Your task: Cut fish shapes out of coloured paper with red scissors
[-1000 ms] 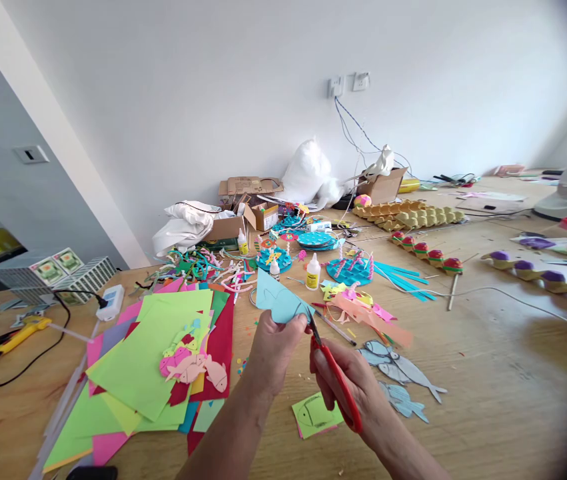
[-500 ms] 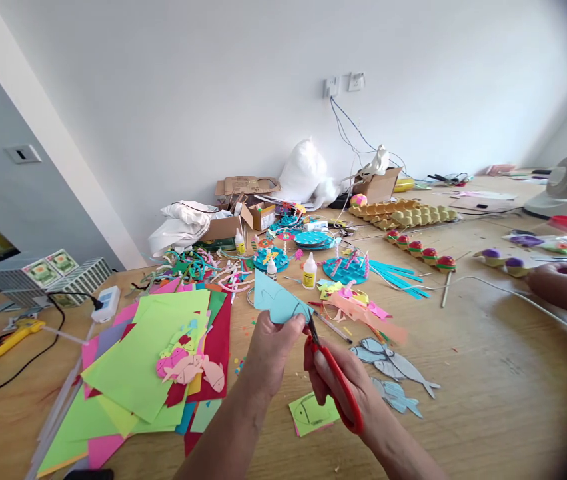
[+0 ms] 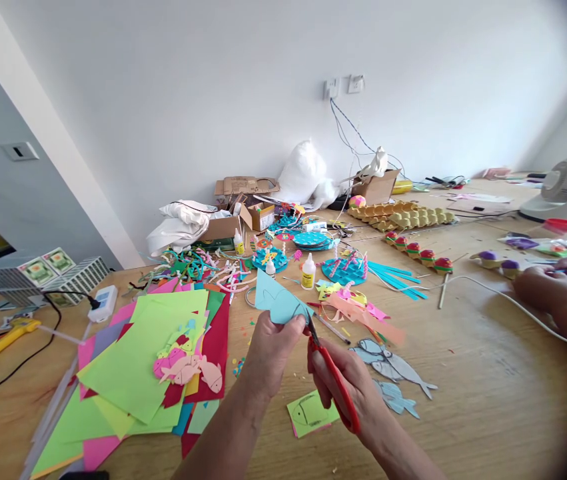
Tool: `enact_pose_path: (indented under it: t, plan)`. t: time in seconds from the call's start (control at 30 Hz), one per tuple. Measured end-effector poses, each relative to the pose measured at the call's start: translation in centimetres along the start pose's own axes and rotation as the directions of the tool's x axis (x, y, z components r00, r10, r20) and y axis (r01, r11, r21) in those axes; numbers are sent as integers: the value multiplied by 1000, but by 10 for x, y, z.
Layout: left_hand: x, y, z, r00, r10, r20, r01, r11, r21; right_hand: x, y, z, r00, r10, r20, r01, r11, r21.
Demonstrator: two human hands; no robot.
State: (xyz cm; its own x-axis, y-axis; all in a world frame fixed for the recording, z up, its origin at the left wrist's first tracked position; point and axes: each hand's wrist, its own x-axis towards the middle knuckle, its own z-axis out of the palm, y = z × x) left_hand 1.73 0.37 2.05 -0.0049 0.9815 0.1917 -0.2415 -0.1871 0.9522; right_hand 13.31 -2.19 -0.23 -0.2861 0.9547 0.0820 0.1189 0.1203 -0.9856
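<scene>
Your left hand [image 3: 274,347] pinches blue paper [image 3: 276,301], frame centre; your right hand [image 3: 354,373] grips red-handled scissors [image 3: 336,377], blades touching paper.

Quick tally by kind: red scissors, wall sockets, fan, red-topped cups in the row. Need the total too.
Red scissors: 1
Wall sockets: 2
Fan: 1
Red-topped cups: 5
Total: 9
</scene>
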Motion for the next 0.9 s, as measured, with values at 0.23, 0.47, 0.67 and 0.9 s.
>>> enact_pose_path:
  t: [0.23, 0.47, 0.67, 0.9]
  plan:
    - [0, 3, -1, 1000, 4, 25, -4, 1000, 12, 0, 2, -2, 1000, -6, -1, 6, 997, -78]
    - [2, 2, -2, 1000, -7, 22, 7, 1000, 27, -1, 9, -5, 1000, -19, -3, 18, 981, -194]
    - [4, 0, -6, 999, -23, 23, 22, 998, 58, -2, 12, -4, 1000, -11, -28, 6, 990, -142]
    - [3, 1, -6, 1000, -4, 5, 4, 997, 82, -2, 2, -1, 997, 74, -10, -74, 996, -40]
